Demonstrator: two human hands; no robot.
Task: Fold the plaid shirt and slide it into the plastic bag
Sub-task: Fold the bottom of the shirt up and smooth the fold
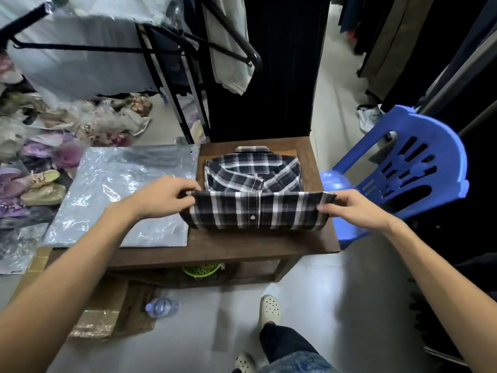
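The near hem of the plaid shirt (252, 189) is pinched at its left corner by the left hand (164, 196) and at its right corner by the right hand (355, 208), and is held raised over the rest, which lies folded on the wooden table (215, 246). The plastic bag (121, 189) is spread flat just left of the shirt. A blue chair (414, 162) is seen to the right.

Single view, head-mounted, wide-angle. Looks forward and steeply down from above standing person. Desk (215, 246) at frame centre, close, within arm's reach. Both forearms enter from lower corners. Floor and own feet visible at bottom edge. Strong barrel distortion at edges. No second view, no overlap.
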